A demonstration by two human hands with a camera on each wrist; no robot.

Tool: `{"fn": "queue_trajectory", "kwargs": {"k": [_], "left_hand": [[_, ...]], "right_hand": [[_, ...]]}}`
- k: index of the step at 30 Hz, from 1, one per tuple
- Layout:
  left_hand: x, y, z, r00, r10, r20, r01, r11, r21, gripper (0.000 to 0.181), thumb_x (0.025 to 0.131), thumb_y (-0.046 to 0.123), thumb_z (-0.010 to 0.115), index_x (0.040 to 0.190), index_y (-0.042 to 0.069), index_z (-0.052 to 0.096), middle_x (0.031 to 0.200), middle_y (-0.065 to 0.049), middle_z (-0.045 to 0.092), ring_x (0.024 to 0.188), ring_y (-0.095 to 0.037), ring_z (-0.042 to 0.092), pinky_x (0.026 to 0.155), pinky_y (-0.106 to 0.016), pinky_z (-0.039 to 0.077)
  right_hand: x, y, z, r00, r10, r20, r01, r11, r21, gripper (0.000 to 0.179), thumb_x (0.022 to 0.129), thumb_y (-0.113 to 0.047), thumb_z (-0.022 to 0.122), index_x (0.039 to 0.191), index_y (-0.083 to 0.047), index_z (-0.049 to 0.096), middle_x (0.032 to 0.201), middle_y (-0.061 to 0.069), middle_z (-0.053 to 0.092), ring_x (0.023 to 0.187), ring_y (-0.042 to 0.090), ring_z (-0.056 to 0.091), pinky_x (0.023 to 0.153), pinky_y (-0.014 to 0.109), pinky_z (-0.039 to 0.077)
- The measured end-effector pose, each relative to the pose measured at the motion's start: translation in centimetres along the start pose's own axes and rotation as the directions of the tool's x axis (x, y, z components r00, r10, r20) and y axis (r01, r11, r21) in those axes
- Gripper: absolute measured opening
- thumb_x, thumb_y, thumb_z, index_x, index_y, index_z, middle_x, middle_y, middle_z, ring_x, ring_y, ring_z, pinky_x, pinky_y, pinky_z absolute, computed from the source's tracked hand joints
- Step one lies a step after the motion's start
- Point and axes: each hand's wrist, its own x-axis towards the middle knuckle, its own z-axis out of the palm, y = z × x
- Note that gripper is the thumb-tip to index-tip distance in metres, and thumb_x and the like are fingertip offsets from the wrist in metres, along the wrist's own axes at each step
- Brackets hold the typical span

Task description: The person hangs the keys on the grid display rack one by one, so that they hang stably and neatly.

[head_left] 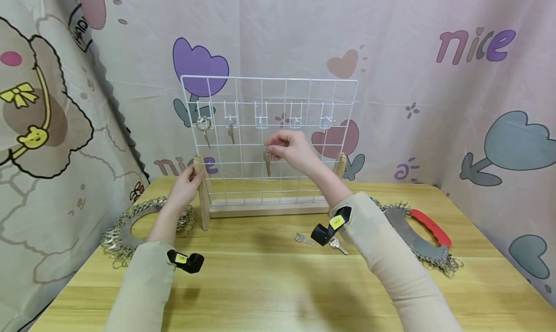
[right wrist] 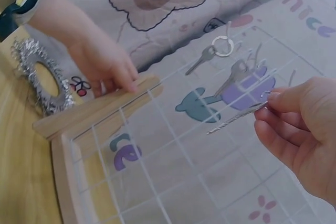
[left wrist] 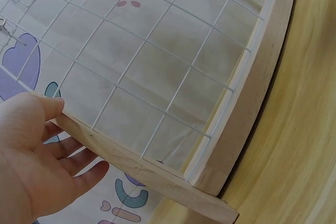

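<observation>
A white wire grid rack (head_left: pixel 273 153) stands upright in a wooden base, with a row of hooks across its upper part. My left hand (head_left: pixel 187 185) grips the top of the left wooden post (left wrist: pixel 121 153), thumb on one side and fingers on the other. Between the thumb and fingertips of my right hand (head_left: pixel 295 151) a key (head_left: pixel 267 164) is pinched by its small ring and hangs down before the grid, below the middle hook (head_left: pixel 261 121). One key (head_left: pixel 206 138) on a large ring hangs from the leftmost hook, and another key (head_left: pixel 231 131) from the hook beside it.
Two more keys lie on the table (head_left: pixel 243 283): one key (head_left: pixel 303 238) and another key (head_left: pixel 338 246) near the right sleeve. A grey ring-edged plate (head_left: pixel 126 230) lies at left; a similar one with a red handle (head_left: pixel 430 227) lies at right. Patterned cloth hangs behind.
</observation>
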Motion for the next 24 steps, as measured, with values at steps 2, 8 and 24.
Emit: {"fn": "queue_trajectory", "kwargs": {"k": [2,8,24], "left_hand": [[-0.1,0.1,0.0,1.0,-0.004,0.001,0.004,1.0,0.004,0.063,0.102,0.031,0.033,0.147,-0.004,0.007,0.144,-0.031,0.022,0.133,-0.043,0.02,0.108,-0.053,0.02],[-0.2,0.1,-0.1,1.0,-0.002,0.002,0.002,1.0,0.01,0.064,0.102,0.032,0.033,0.147,-0.004,0.006,0.144,-0.032,0.022,0.133,-0.043,0.021,0.108,-0.053,0.021],[0.0,-0.2,0.1,1.0,0.01,-0.002,-0.011,1.0,-0.011,0.06,0.102,0.028,0.033,0.147,-0.004,0.01,0.142,-0.031,0.025,0.133,-0.043,0.021,0.107,-0.054,0.021]], "right_hand": [[0.3,-0.4,0.0,1.0,-0.009,-0.027,0.01,1.0,0.016,0.011,0.088,0.0,0.061,0.096,0.005,0.067,0.082,0.013,0.066,0.07,0.024,0.061,0.065,0.028,0.054],[1.0,-1.5,-0.2,0.997,-0.037,-0.074,0.041,0.998,0.054,0.012,0.088,0.0,0.061,0.097,0.008,0.065,0.084,0.015,0.065,0.064,0.013,0.059,0.067,0.031,0.054],[2.3,-3.4,0.7,0.975,-0.025,-0.219,0.052,0.992,0.119,0.011,0.088,0.003,0.059,0.095,0.009,0.065,0.076,0.01,0.062,0.057,0.011,0.056,0.063,0.028,0.055]]}}
